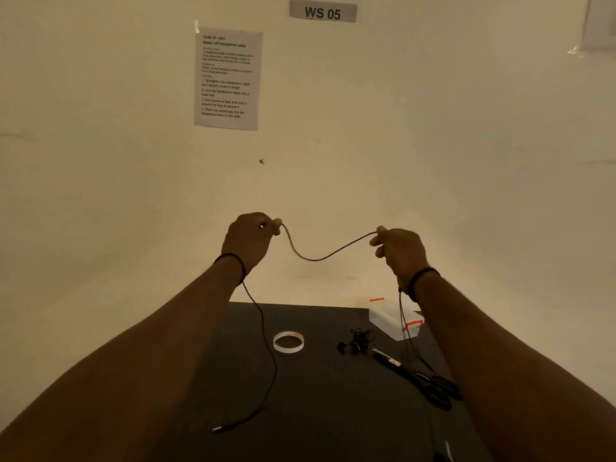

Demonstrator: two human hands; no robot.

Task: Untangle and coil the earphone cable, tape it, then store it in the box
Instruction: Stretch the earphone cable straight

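A black table (316,411) is seen below the raised arms, set against a pale wall (100,161). On it a roll of clear tape (288,342) lies flat, and to its right a second tangle of black earphones (356,341) is bunched beside black-handled scissors (420,378), whose blades point toward that tangle. A clear plastic box (393,323) with red markings is placed at the table's far right corner; its contents cannot be made out, and it is partly crossed by the hanging cable and the right wrist.

A grey plate reading "WS 05" (323,11) is fixed high on the wall. A printed sheet (227,78) is taped below it, headed "Neatly coil headphone cable", with four numbered steps about straightening, coiling, taping and placing the loop.

The earphone cable (320,255) is held in the air above the table, sagging between the hands. It is pinched between curled fingers and thumb of the left hand (250,238), and likewise gripped by the right hand (398,250). One end trails down to a plug (220,428) near the table's front left; the other hangs past the right wrist.
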